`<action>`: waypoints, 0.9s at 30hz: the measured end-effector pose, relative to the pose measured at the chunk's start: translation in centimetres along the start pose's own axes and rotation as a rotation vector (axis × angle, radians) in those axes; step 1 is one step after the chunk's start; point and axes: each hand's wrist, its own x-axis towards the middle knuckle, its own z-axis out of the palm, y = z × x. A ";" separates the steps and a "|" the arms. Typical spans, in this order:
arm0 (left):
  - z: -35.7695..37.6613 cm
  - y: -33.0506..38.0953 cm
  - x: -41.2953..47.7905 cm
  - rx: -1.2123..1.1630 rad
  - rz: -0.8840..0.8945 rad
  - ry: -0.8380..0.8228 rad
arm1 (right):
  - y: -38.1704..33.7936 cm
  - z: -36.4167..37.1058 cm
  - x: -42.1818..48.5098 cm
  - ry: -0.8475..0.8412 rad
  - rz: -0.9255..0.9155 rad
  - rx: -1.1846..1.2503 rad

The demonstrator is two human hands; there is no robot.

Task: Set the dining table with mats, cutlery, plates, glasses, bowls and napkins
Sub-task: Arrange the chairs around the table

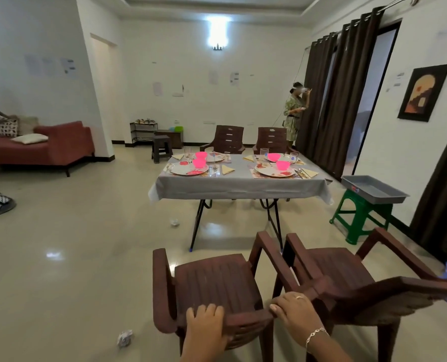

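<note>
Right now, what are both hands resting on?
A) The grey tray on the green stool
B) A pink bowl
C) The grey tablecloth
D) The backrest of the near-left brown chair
D: the left hand and right hand both lie over the top edge of the near-left chair, well short of the table.

You face ribbed brown plastic chairs [217, 283], a smooth grey tablecloth [238, 184], glossy pink plastic bowls [199, 163], clear glasses [263, 152] and a polished, reflective tiled floor [86, 244].
</note>
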 end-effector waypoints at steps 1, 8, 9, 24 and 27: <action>0.2 -0.1 0.0 0.005 0.001 0.023 | 0.1 -0.1 -0.1 -0.023 -0.021 -0.018; 0.9 -0.4 0.2 -0.058 -0.027 0.143 | 1.2 -1.1 0.0 -0.200 -0.109 -0.020; 0.9 -0.5 0.2 -0.076 -0.032 0.159 | 1.5 -1.3 0.1 -0.226 -0.107 -0.058; 0.3 -3.6 2.1 0.100 -0.035 0.109 | 2.3 -0.9 3.9 -0.197 -0.089 -0.179; -0.3 -4.8 2.5 0.126 -0.030 0.085 | 1.8 0.0 4.8 -0.155 -0.102 -0.222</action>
